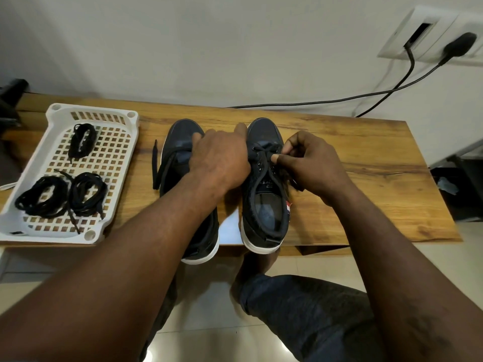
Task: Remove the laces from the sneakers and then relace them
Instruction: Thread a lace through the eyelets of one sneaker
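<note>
The right sneaker (264, 205), dark navy with a white sole, stands toe-away on the wooden tabletop (366, 178), its heel past the edge at 6 o'clock. Its black lace (262, 165) is threaded through the upper eyelets, and the right hand (311, 163) pinches a strand there between thumb and fingertips. The left hand (219, 160) lies spread, palm down, at its 9 o'clock, thumb on the left sneaker (180, 131), one finger reaching the right toe. A loose lace end (154, 165) trails further left. A white basket (52, 236) at 9 o'clock holds coiled black laces (41, 197). A sharp tug toward the person could drag the overhanging sneaker off the edge, or snag the lace in an eyelet.
</note>
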The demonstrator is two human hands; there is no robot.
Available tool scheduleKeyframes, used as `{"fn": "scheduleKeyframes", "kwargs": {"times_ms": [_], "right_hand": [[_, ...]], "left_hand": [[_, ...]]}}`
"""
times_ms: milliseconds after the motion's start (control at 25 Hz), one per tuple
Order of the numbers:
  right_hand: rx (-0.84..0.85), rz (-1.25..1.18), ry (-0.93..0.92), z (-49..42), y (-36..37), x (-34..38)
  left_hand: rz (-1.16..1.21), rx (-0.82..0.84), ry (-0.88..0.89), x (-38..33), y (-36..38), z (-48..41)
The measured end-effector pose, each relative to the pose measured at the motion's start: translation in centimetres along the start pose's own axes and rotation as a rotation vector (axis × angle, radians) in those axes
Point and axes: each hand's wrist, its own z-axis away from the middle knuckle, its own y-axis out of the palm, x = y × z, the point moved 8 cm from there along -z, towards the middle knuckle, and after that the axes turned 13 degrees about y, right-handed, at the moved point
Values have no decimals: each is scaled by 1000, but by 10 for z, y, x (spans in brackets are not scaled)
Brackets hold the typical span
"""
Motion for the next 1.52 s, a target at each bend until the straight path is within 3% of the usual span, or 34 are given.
{"fn": "scheduleKeyframes", "kwargs": {"times_ms": [200, 440, 760, 960, 1080, 1400, 1520], "right_hand": [[11, -21, -44, 0, 0, 4], [-32, -227, -90, 2, 0, 17], [-30, -216, -63, 5, -3, 14], [-36, -226, -101, 8, -4, 20], [9, -243, -118, 8, 1, 23], [256, -16, -51, 16, 23, 18], [264, 82, -55, 16, 26, 17]], "left_hand": [[177, -46, 107, -6, -9, -3], [144, -26, 67, -3, 6, -4], [-265, 108, -75, 15, 4, 3], [111, -33, 11, 11, -5, -3], [136, 17, 0, 8, 2, -3], [-98, 95, 8, -1, 3, -3], [14, 104, -23, 3, 0, -3]]}}
